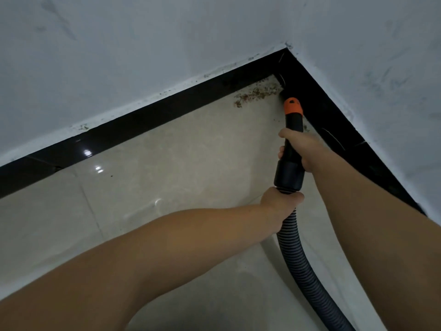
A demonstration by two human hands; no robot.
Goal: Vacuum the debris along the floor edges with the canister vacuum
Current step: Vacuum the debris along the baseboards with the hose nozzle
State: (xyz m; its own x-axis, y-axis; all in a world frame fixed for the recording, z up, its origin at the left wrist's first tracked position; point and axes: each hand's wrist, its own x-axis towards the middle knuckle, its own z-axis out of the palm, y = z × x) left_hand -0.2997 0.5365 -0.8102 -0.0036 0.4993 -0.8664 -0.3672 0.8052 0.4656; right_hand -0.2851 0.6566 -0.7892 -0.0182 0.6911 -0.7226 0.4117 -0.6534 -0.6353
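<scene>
Your right hand grasps the wand, your left hand grasps the hose, nozzle at the debris.

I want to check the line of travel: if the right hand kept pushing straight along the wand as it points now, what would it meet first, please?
The right hand grips the wand, which aims into the corner. Going on, it would probably reach the debris by the nozzle tip, then the black skirting. Depth there is unclear.

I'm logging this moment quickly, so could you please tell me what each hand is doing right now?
Left hand: holds the ribbed hose just below the cuff.
Right hand: grips the black wand below the orange collar.
</scene>
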